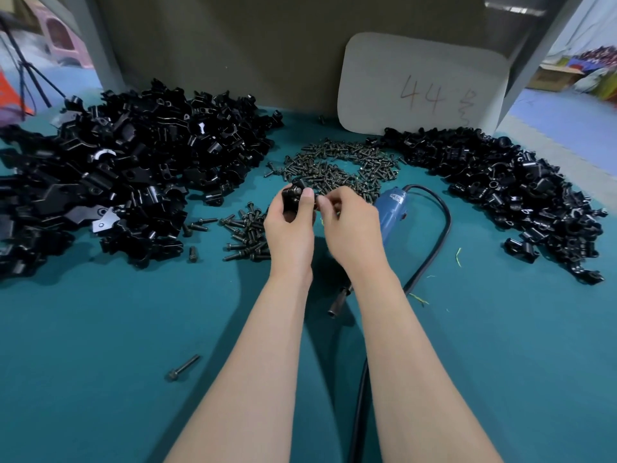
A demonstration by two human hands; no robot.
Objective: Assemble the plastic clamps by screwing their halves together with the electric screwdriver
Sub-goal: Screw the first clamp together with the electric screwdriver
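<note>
My left hand (292,225) holds a black plastic clamp (293,195) above the green table, thumb pressed on its top. My right hand (347,222) is right beside it, fingertips pinched together at the clamp's right side; what they pinch is hidden. The blue electric screwdriver (392,212) lies on the table just behind and under my right hand, its dark tip (337,304) pointing toward me between my forearms. A big heap of black clamp parts (117,175) fills the left. Small dark screws (337,165) lie in a pile behind my hands.
A second heap of black clamp pieces (521,192) curves along the right. Longer bolts (247,235) lie left of my left hand; one stray bolt (183,368) sits near the front. The screwdriver's black cable (430,248) loops right. A white card marked 44 (424,85) leans on the back wall.
</note>
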